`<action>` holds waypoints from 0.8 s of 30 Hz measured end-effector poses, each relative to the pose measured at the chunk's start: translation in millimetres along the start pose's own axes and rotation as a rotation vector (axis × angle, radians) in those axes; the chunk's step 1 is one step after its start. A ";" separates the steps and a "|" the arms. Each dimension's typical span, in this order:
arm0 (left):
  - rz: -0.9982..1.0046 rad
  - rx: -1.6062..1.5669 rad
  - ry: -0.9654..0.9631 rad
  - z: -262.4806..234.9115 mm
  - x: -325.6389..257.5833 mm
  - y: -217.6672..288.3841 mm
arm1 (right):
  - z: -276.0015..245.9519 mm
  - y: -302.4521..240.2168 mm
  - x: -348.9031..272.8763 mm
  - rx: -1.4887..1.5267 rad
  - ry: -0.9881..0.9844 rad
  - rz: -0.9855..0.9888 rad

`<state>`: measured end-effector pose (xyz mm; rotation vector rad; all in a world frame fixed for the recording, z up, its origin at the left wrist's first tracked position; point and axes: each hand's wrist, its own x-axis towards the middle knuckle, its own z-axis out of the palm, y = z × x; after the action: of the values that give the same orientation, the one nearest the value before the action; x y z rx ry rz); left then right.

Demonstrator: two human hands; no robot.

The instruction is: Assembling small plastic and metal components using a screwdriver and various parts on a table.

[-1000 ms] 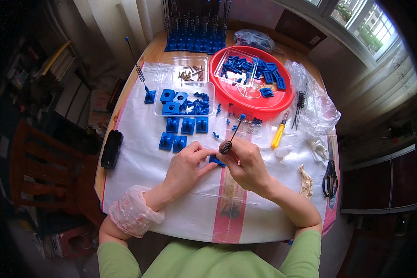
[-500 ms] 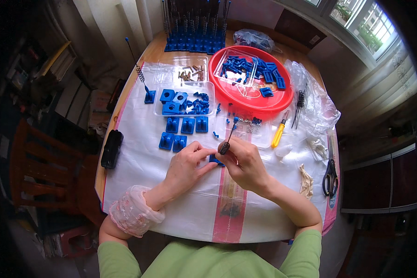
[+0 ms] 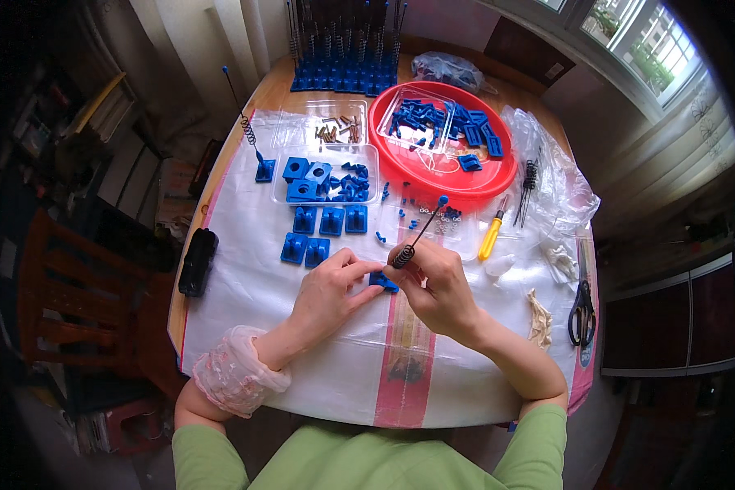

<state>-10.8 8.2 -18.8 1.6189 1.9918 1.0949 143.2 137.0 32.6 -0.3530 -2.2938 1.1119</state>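
Note:
My left hand (image 3: 332, 291) pinches a small blue plastic base (image 3: 381, 282) against the white table cover. My right hand (image 3: 441, 286) grips a black coiled spring rod (image 3: 417, 237) with a blue ball tip, its lower end meeting the blue base. The rod leans up and to the right. Several finished-looking blue square bases (image 3: 318, 233) lie in rows just beyond my left hand.
A red round tray (image 3: 490, 175) with blue parts sits at the back right. Clear plastic trays (image 3: 327, 171) hold blue pieces and small screws. A yellow-handled screwdriver (image 3: 490, 237), scissors (image 3: 581, 306), a black box (image 3: 196, 261) at the left edge, and racks of spring rods (image 3: 343, 57) stand around.
Both hands stay at the same spot; the rod has tilted slightly while my fingers work it into the blue base.

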 end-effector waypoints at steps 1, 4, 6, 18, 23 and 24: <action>0.000 0.002 0.004 -0.1 -0.2 0.3 | 0.7 0.3 -0.1 -0.002 -0.004 0.002; 0.003 0.007 0.012 -0.7 -0.2 1.9 | 1.7 0.6 -0.5 -0.009 -0.012 0.002; 0.007 0.007 0.009 -1.0 0.0 2.1 | 1.1 0.8 -0.6 -0.016 -0.014 -0.005; 0.009 0.002 0.007 -1.1 0.1 1.6 | -0.9 -0.1 -0.3 -0.020 -0.028 0.008; 0.005 0.003 0.006 -1.3 0.2 2.1 | 0.8 1.6 -0.5 -0.012 -0.007 0.010; 0.003 0.004 0.004 -1.5 0.4 2.6 | 0.8 1.8 -0.6 -0.006 -0.010 0.004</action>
<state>-10.2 8.2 -15.9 1.6233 1.9961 1.0974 143.2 137.4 30.5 -0.3555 -2.3064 1.1114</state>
